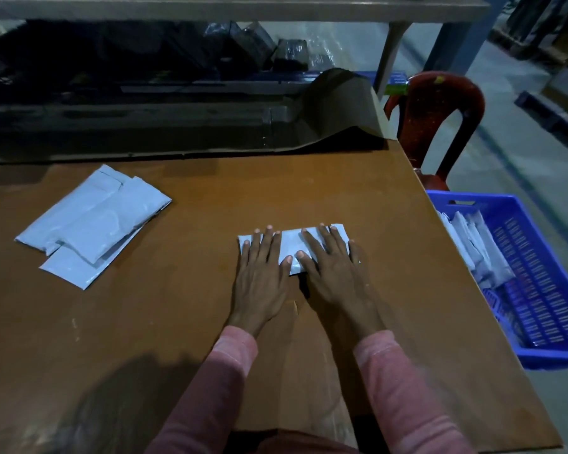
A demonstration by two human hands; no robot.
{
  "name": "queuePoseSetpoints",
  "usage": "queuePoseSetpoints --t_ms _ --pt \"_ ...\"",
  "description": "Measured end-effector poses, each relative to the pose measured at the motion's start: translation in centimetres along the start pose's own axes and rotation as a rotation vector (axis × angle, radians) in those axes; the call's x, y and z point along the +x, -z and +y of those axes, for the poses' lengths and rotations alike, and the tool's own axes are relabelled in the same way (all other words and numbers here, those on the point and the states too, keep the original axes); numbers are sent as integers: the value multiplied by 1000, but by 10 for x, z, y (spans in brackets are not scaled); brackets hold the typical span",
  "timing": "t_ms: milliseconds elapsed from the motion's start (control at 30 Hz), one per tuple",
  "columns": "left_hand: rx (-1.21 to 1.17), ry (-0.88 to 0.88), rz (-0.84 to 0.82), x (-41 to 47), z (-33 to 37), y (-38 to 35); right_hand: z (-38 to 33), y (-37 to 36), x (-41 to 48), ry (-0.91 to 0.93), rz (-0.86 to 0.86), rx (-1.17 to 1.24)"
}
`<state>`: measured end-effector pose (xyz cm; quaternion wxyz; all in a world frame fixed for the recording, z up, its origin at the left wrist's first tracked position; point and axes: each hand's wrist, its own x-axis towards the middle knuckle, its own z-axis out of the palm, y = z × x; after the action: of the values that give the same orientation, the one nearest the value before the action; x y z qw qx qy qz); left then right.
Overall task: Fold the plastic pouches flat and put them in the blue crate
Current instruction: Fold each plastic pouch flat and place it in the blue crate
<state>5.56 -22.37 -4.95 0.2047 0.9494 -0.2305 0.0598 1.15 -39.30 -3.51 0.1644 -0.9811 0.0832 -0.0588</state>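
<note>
At the far left of the brown table [177, 339] lies a loose pile of grey pouches [92, 224], flat but not folded, set at a slant and well apart from both hands. In the middle, the left hand [261, 273] rests palm down, fingers straight and spread, on the left half of the folded pouch [291, 242]. Just beside it the right hand [333, 270] presses in the same way on the right half, and the two thumbs come close together near the front edge. Neither hand pinches or grips anything — both only press. The folded pouch is a narrow strip, and its long axis runs roughly left to right across the person. Further right, beyond the table edge and lower than the tabletop, stands the blue crate [492, 199], with finished pouches [479, 250] leaning along its left side. In my judgement this is the relation on which the coming move turns: the crate lies to the right of the strip, about in line with its long axis, and the right hand is the nearer one. So it seems natural for this hand to take the strip by its right end and carry it sideways over the edge — the left hand is closer to the pile. The fold may spring open once the pressure is gone.
</note>
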Motion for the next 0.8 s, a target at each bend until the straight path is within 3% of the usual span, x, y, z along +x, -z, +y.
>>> queuePoseSetpoints --t_ms 333,500,800 --pt "94 -29 -26 -7 1 -9 2 -16 -8 10 53 -216" --pt "90 -37 -37 -9 2 -8 -2 -12 -9 -16 74 -104" --pt "161 17 -53 -6 4 -12 -2 -13 -3 -40 26 -145"
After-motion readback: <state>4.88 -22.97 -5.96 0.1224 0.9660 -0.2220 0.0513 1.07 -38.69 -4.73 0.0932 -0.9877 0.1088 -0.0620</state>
